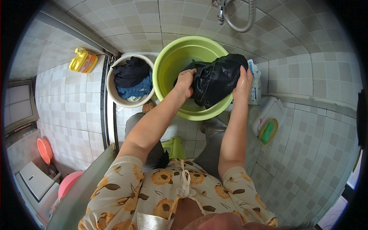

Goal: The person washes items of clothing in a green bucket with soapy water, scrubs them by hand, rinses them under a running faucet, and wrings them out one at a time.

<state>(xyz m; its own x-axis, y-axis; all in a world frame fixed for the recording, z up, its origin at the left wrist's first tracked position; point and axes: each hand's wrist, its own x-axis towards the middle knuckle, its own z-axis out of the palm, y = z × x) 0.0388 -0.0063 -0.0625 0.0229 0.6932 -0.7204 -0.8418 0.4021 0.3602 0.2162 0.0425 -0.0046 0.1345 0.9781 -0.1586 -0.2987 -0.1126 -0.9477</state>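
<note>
A wet black garment (214, 82) is stretched between my two hands over the right side of a large lime-green basin (165, 51). My left hand (186, 82) is closed on the garment's left edge, above the inside of the basin. Gripping the right end, my right hand (243, 83) is at the basin's right rim, its fingers partly hidden behind the cloth. Part of the garment bulges past the rim at the upper right. Some water shows in the basin, though the cloth covers much of the inside.
Left of the basin stands a white tub (111, 90) with dark and blue clothes (134, 74). A white packet (254, 82) leans behind my right hand. Green soap (267, 132) lies in a dish at right. A yellow jug (83, 61) and a shower hose (245, 27) are farther off.
</note>
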